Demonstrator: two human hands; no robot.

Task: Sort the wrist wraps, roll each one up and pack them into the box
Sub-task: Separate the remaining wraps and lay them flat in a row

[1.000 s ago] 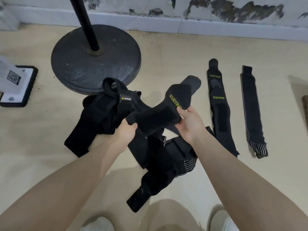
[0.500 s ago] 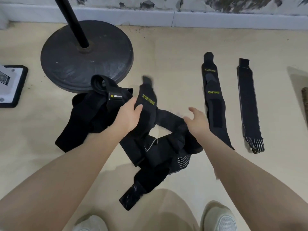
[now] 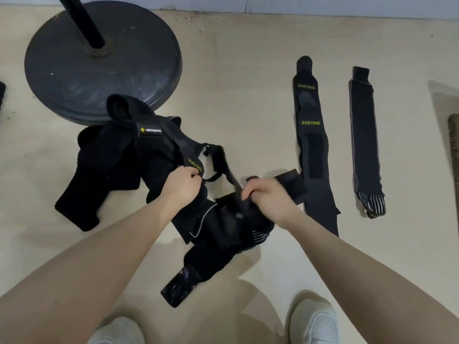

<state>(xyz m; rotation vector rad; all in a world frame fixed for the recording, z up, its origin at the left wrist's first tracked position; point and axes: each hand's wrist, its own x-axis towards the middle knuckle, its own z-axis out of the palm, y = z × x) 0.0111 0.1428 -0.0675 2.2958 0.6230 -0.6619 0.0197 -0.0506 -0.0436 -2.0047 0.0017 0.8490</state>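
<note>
A tangled heap of black wrist wraps (image 3: 139, 155) lies on the floor in front of me. My left hand (image 3: 182, 186) pinches a black wrap with yellow XUEYING lettering (image 3: 195, 165) at the heap's middle. My right hand (image 3: 269, 198) grips another black strap (image 3: 289, 183) at the heap's right side, its end sticking out toward the right. Two wraps lie flat and straight apart from the heap: a XUEYING wrap (image 3: 311, 145) and a grey-edged wrap with a striped end (image 3: 365, 142). No box is in view.
A round black weight base (image 3: 74, 63) with an upright pole (image 3: 85, 18) stands at the back left, touching the heap. My two white shoes (image 3: 314, 321) are at the bottom edge. A brown object (image 3: 454, 155) shows at the right edge.
The XUEYING wrap I held up between both hands has come down onto the heap. My left hand moved to its lettered end, and my right hand dropped and took hold of another strap.
</note>
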